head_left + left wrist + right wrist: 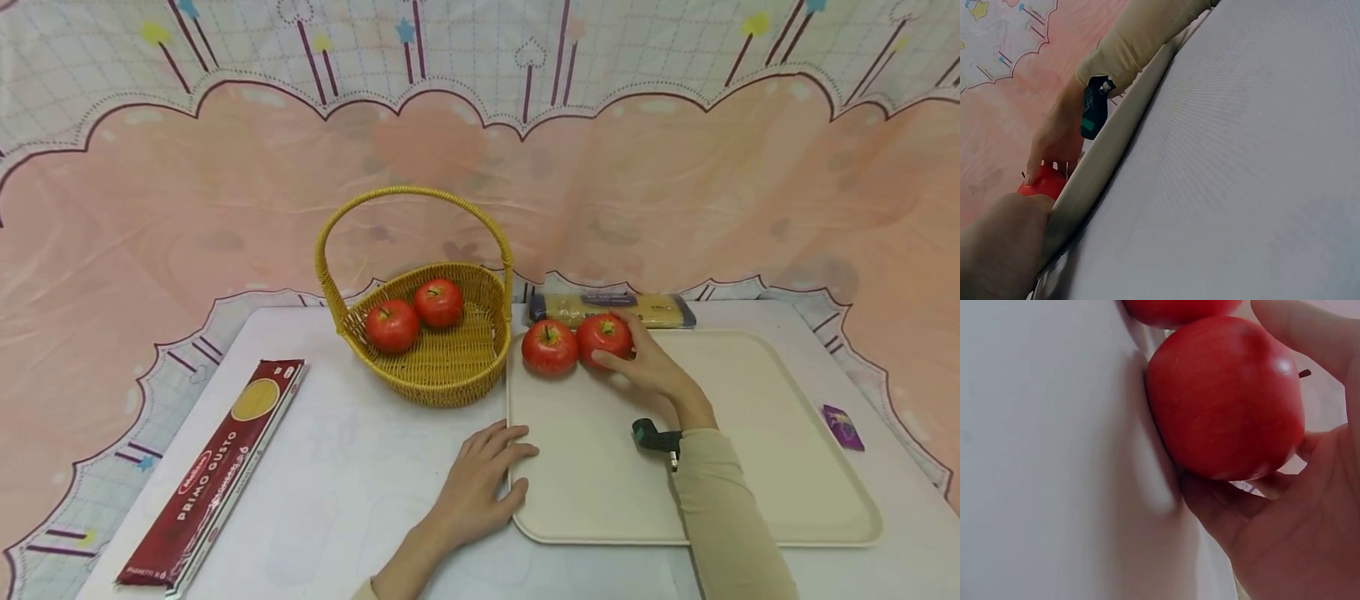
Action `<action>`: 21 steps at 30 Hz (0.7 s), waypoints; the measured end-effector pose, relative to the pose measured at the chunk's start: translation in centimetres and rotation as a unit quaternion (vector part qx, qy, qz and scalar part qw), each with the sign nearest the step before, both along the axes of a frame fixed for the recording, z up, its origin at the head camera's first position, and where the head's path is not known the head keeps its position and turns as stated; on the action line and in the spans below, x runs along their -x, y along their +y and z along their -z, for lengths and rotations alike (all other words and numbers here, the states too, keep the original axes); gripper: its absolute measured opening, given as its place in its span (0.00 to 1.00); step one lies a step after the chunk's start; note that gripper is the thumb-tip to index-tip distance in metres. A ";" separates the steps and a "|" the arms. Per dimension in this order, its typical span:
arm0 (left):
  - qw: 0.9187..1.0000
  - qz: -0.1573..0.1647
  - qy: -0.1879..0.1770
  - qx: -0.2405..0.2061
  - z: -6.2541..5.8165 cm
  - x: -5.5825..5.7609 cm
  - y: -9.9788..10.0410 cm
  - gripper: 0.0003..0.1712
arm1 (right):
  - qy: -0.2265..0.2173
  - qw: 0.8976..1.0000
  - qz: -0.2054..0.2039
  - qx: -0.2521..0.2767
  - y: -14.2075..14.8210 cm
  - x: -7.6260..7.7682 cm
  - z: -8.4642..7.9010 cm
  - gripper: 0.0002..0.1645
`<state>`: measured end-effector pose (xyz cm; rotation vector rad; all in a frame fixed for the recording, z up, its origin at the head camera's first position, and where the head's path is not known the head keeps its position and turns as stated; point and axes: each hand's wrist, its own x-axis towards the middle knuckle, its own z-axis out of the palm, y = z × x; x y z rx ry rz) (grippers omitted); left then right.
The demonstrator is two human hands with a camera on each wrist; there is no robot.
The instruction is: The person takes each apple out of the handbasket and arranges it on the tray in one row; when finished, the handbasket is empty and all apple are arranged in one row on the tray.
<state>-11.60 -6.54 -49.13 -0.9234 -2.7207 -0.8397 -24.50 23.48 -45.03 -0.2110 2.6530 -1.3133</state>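
My right hand (656, 362) holds a red apple (604, 340) at the far left part of the beige tray (592, 483). In the right wrist view, thumb and fingers curl round that apple (1225, 400), which sits close against the tray surface. A second apple (550, 347) stands on the tray just left of it. My left hand (480, 483) rests at the tray's left edge, its fingers loosely extended over the rim. Two more apples, one on the left (392, 326) and one behind it (438, 302), lie in the yellow wicker basket (442, 393).
The basket's tall arched handle (412, 190) rises left of the tray. A red spaghetti pack (213, 475) lies at the table's left. Behind the tray is a yellowish pasta pack (660, 311). A small purple packet (843, 427) lies by the tray's right edge.
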 end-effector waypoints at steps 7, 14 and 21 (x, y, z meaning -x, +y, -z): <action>1.000 -0.002 0.004 -0.011 0.1 0.1 0.3 0.19 | 0.020 0.999 0.001 0.028 0.3 0.1 0.0 0.54; 1.000 -0.001 0.005 -0.010 0.2 0.2 0.5 0.19 | 0.070 0.995 0.017 0.064 0.4 0.2 -0.5 0.46; 1.000 -0.005 0.008 -0.011 0.0 0.1 0.4 0.19 | 0.175 0.982 0.031 0.066 -1.0 0.0 -1.5 0.37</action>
